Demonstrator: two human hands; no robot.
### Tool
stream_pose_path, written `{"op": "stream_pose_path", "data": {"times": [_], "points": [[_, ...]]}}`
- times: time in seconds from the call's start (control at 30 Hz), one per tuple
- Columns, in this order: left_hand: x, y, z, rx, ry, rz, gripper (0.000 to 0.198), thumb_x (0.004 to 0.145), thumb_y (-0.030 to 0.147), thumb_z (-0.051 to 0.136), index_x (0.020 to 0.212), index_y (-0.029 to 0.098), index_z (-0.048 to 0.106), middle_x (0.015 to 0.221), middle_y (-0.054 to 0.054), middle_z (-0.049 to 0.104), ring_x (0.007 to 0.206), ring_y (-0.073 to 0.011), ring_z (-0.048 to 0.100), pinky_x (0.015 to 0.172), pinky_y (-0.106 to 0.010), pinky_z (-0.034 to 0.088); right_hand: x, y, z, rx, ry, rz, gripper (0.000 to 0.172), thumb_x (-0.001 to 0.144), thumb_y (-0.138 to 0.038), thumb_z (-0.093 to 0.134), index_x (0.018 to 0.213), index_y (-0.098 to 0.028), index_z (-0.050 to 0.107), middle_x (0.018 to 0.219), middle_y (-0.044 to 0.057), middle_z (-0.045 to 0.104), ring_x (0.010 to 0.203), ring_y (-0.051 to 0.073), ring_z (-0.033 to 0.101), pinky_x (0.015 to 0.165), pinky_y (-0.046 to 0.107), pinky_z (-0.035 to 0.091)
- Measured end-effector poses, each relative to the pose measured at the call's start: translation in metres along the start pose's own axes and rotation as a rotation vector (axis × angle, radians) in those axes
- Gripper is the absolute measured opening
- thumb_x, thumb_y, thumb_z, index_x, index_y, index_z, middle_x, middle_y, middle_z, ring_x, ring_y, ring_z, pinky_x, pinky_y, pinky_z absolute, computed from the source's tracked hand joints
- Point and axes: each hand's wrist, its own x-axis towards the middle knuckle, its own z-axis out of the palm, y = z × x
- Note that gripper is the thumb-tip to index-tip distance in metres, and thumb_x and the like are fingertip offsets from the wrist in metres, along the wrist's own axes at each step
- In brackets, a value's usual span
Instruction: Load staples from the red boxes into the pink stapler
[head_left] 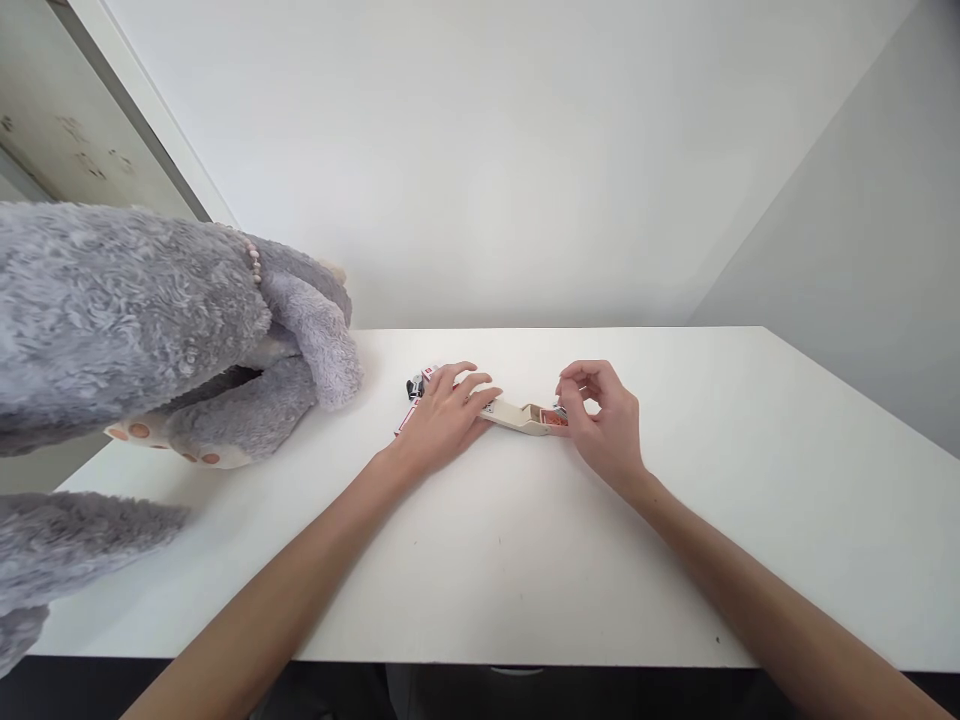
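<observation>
On the white table lies a long, narrow cream-coloured case (513, 416), with a small open compartment (555, 418) at its right part showing orange-red contents. My left hand (444, 412) rests over the case's left end, its fingers stretched out and spread. Under and beside that hand are red-and-white items (406, 416) that look like small boxes, mostly hidden, and a small black-and-silver object (415, 387). My right hand (604, 416) is at the right end, thumb and fingers pinched together above the compartment. Something silvery shows near those fingertips; its kind is unclear.
A large grey plush toy (112, 300) with a bead string takes up the left side, one limb on the table (735, 500). A white wall (525, 160) stands behind the table. The table's front edge runs beneath my forearms.
</observation>
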Motion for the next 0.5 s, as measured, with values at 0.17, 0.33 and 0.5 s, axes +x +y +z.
{"op": "stream_pose_path", "data": {"times": [0.17, 0.33, 0.5], "points": [[0.0005, -0.0034, -0.0015, 0.077, 0.010, 0.101, 0.025, 0.100, 0.018, 0.056, 0.123, 0.023, 0.066, 0.110, -0.005, 0.076, 0.125, -0.0291, 0.056, 0.106, -0.049, 0.041, -0.0011, 0.0016, 0.0009, 0.009, -0.014, -0.001, 0.012, 0.097, -0.035, 0.055, 0.101, -0.025, 0.059, 0.092, 0.005, 0.062, 0.081, 0.019, 0.065, 0.048, 0.025, 0.054], [-0.0003, -0.0060, 0.0002, 0.130, 0.054, 0.100, 0.026, 0.099, 0.010, 0.054, 0.115, 0.024, 0.070, 0.101, -0.002, 0.079, 0.113, -0.0252, 0.063, 0.104, -0.046, 0.042, -0.0010, 0.0043, 0.0017, 0.017, -0.005, -0.041, 0.011, 0.099, -0.034, 0.053, 0.100, -0.024, 0.058, 0.089, 0.003, 0.063, 0.074, 0.018, 0.071, 0.052, 0.027, 0.054], [-0.0008, -0.0039, -0.0019, 0.087, 0.122, -0.006, 0.025, 0.100, 0.015, 0.055, 0.119, 0.025, 0.069, 0.102, -0.002, 0.079, 0.105, -0.0236, 0.065, 0.102, -0.046, 0.041, -0.0017, 0.0031, 0.0016, -0.034, -0.019, -0.187, 0.007, 0.097, -0.030, 0.054, 0.096, -0.024, 0.059, 0.092, 0.005, 0.071, 0.076, 0.019, 0.070, 0.059, 0.029, 0.053]]}}
